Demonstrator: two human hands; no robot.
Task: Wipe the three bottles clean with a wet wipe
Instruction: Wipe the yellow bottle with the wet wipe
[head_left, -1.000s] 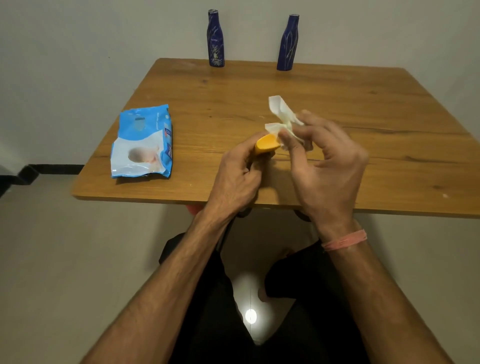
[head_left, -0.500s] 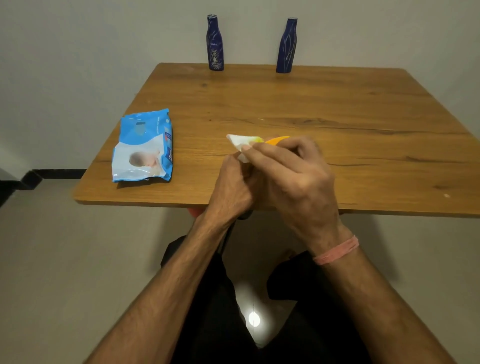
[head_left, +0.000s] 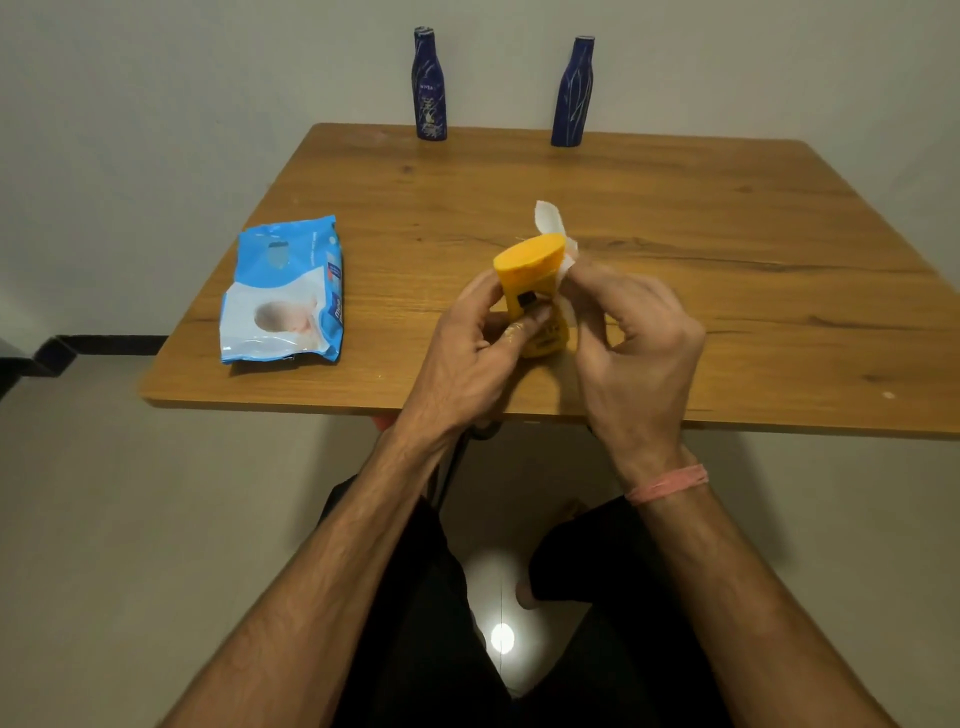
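A small yellow bottle (head_left: 532, 275) with an orange-yellow cap is held above the near part of the wooden table (head_left: 727, 249). My left hand (head_left: 467, 358) grips its body, cap end tilted up and away. My right hand (head_left: 634, 343) presses a white wet wipe (head_left: 551, 222) against the bottle's right side; most of the wipe is hidden behind the bottle and fingers. Two dark blue bottles stand upright at the table's far edge, one at the left (head_left: 429, 85) and one at the right (head_left: 571, 93).
A blue and white pack of wet wipes (head_left: 285, 296) lies flat on the table's left side, near the front edge. A light wall rises right behind the far bottles. My dark-clothed legs are under the table's front edge.
The yellow bottle has turned so its cap and body show between my hands. My right hand has shifted from over the bottle to its right side, and the wipe now sticks up behind the cap.
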